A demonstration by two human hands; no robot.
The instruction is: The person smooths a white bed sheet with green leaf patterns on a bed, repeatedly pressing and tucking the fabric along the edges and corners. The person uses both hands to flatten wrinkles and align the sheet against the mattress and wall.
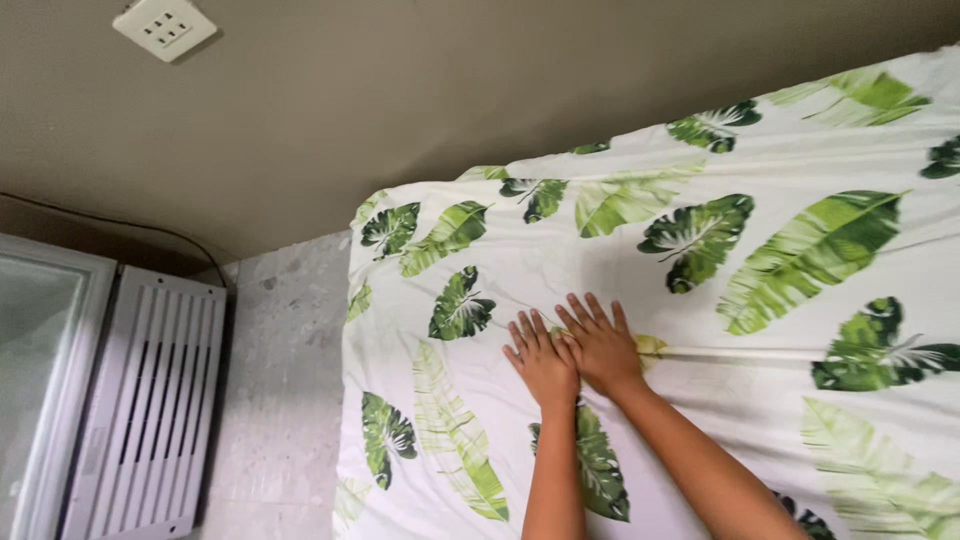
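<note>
- Pressing flat, side by side, on a white bed sheet [700, 330] printed with green leaves: left hand [543, 362] and right hand [600, 345], thumbs touching, fingers spread and pointing toward the bed's far corner.
- Pinching nothing; both palms down and open on the cloth, holding no fold between the fingers.
- Lying just beside the right hand, on its outer side: a long straight crease [760, 352] in the sheet, running away to the right across the bed; right hand nearer to it, left hand one hand farther off.
- Spreading under and around both hands: the sheet, covering the mattress up to the rounded corner [365, 215] ahead and to the left.
- Beyond the bed edge: speckled grey floor [280, 380], a white slatted grille [150, 400] beside a glass-fronted frame [40, 360], a dull beige wall [400, 90] with a white socket plate [164, 26].
</note>
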